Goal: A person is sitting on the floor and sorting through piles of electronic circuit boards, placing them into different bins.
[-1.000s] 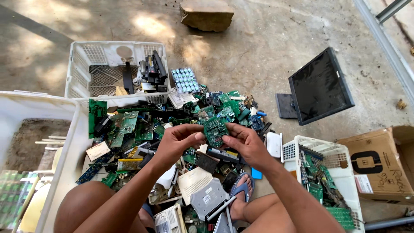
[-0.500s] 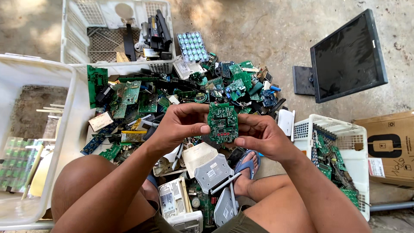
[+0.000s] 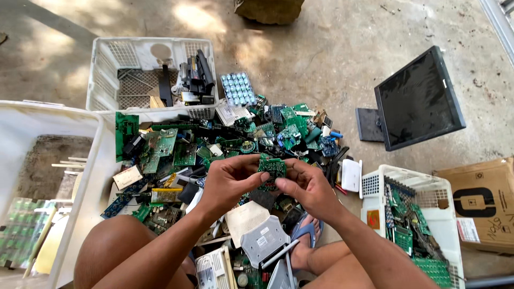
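Both my hands hold one small green circuit board [image 3: 272, 167] above a heap of circuit boards [image 3: 225, 144] on the concrete floor. My left hand [image 3: 229, 180] grips its left edge and my right hand [image 3: 305, 185] grips its right edge, thumbs on the near face. The board stands nearly upright between the fingertips. My bare knees and a foot in a blue sandal [image 3: 306, 231] show below the hands.
A white basket [image 3: 128, 53] with black parts stands at the back left. A large white tub [image 3: 91, 160] is on the left. Another white basket [image 3: 423, 187] with green boards sits at the right, beside a cardboard box [image 3: 482, 203]. A flat monitor [image 3: 417, 96] lies at the right.
My hands stayed closed on the green board and tilted it more upright. The view shifted, so the heap and baskets sit lower in the picture than half a second ago.
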